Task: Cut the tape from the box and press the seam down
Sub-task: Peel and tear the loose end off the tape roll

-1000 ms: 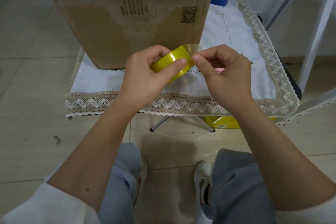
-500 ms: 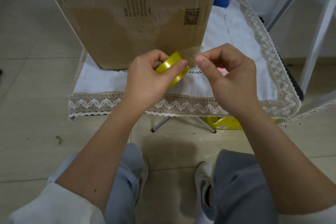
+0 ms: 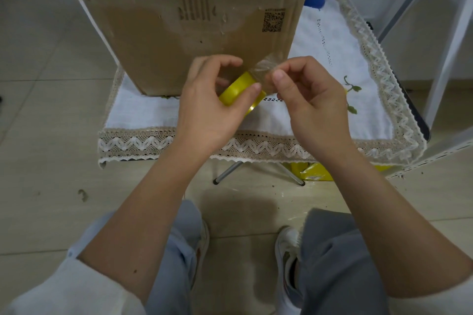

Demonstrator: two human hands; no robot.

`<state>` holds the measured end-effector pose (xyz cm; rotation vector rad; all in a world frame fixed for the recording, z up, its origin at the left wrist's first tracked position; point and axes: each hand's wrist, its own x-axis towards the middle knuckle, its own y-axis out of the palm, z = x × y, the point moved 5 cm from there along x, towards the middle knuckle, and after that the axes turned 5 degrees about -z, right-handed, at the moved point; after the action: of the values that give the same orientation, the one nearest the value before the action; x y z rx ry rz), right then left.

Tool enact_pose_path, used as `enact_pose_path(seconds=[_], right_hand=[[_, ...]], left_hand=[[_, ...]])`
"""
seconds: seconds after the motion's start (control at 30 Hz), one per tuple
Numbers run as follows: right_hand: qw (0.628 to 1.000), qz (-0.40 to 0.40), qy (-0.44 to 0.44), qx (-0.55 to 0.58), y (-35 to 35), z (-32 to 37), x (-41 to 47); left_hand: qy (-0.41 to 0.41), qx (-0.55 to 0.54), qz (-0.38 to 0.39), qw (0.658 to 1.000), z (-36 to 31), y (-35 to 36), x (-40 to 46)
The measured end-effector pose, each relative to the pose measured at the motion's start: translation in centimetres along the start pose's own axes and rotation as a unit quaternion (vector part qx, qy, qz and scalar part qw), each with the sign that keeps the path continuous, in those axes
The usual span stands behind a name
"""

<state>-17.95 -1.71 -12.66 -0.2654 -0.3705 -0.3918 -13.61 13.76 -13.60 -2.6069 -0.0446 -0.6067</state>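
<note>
While the box (image 3: pixel 189 30) stands on the cloth-covered table (image 3: pixel 332 41), a yellow tape roll (image 3: pixel 239 89) is gripped by the left hand (image 3: pixel 212 107), its loose end pinched by the right hand (image 3: pixel 309 105); cutting and seam-pressing are judged outstanding.

Matt cardboard box (image 3: pixel 179 33), glossy yellow tape roll (image 3: pixel 236 89), lace-edged cloth (image 3: pixel 332 41)

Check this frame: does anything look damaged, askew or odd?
Yes. The cardboard box is worn: torn tape residue and scuffs mark its front face. A yellow bag lies on the floor under the table.
</note>
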Motion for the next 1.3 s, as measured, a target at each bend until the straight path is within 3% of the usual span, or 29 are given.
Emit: enact_pose_path(seconds=[0.13, 0.43, 0.63, 0.83, 1.3], right_hand=[[1.000, 0.012, -0.024, -0.008, 0.2, 0.2, 0.0], [0.999, 0.001, -0.045, 0.004, 0.0, 1.4, 0.8], [0.999, -0.003, -0.033, 0.008, -0.6, 1.3, 1.3], [0.994, 0.022, -0.093, -0.048, -0.3, 1.8, 1.1], [0.993, 0.010, -0.081, -0.083, -0.5, 1.5, 1.1]], left_hand=[[0.042, -0.072, -0.006, 0.996, -0.8, -0.3, 0.2], [-0.003, -0.244, 0.000, 0.970, -1.3, -0.3, 1.0], [-0.056, -0.275, 0.002, 0.960, -1.0, 0.1, 0.9], [-0.093, -0.299, -0.002, 0.950, -0.9, 0.1, 0.8], [-0.045, -0.264, 0.000, 0.963, -1.3, 0.0, 0.6]])
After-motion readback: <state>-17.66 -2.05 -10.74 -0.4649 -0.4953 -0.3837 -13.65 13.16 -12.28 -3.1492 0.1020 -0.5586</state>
